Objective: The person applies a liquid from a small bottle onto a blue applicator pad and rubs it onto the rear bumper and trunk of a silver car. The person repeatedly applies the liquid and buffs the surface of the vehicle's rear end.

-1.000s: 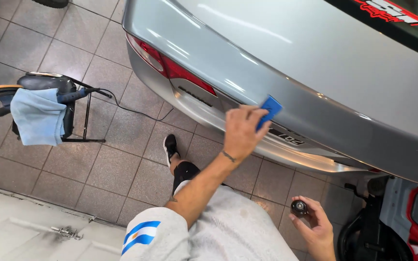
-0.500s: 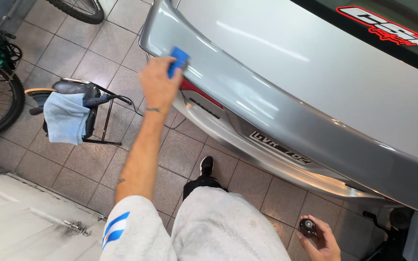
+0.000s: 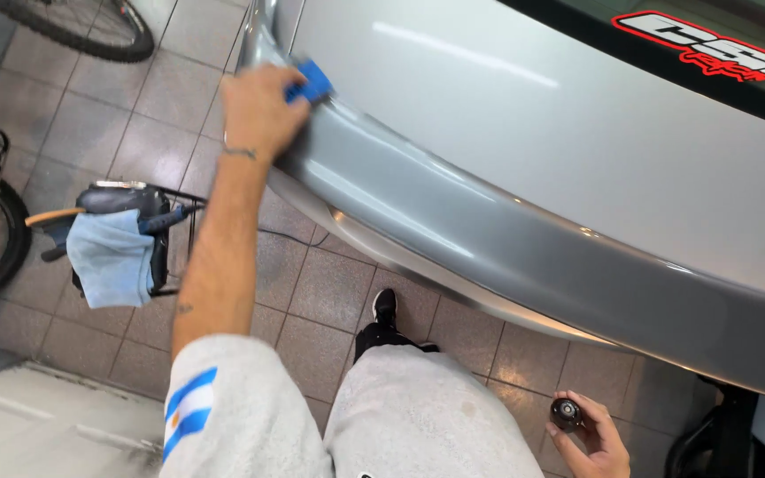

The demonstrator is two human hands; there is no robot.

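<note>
Head view: left hand (image 3: 258, 111) grip closed on one blue pad (image 3: 313, 84), pressed to the silver car boot (image 3: 524, 177) at its left corner. Right hand (image 3: 593, 438) grip curled round one small dark bottle (image 3: 566, 413), low above the tiled floor (image 3: 90, 133); one blue cloth (image 3: 112, 257) hangs on a stand

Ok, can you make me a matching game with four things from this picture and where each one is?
Things:
1. blue pad
2. small dark bottle
3. light blue cloth
4. bicycle wheel

Places:
A. draped over a black stand on the tiled floor
B. in the right hand, low by the knee
C. top left, on the floor
D. under the left hand, pressed on the silver car's edge

Pairs: 1-D, 2-B, 3-A, 4-C
</note>
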